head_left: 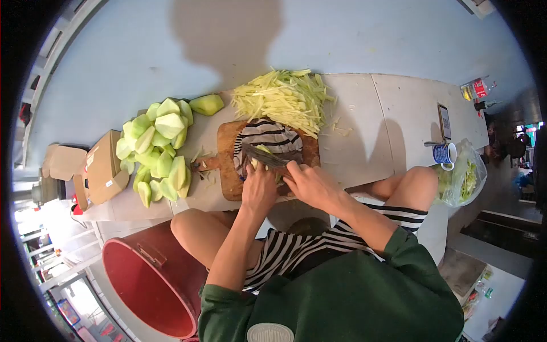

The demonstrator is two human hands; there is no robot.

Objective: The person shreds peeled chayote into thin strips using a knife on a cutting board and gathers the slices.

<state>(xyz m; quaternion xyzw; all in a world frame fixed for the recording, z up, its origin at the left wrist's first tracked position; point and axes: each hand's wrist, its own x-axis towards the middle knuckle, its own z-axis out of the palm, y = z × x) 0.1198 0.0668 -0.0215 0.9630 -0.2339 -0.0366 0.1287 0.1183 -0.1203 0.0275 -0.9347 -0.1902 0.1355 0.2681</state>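
My right hand [312,181] is closed round the handle end of a dark-bladed knife [263,155], whose blade points left over a wooden cutting board [228,185]. Close to the blade, my left hand [260,183] has its fingers drawn together on a pale green vegetable piece [254,163], mostly hidden by the fingers and knife. A black-and-white striped cloth [273,134] lies bunched on the board beyond both hands. Behind it rises a large heap of pale green-yellow vegetable strips [282,97].
Peeled green vegetable chunks [156,142] are piled left of the board, beside an open cardboard box [105,171]. A red bin [154,285] stands below. On the right are a phone [444,121], a blue-and-white mug [444,154] and a plastic bag of greens [467,179].
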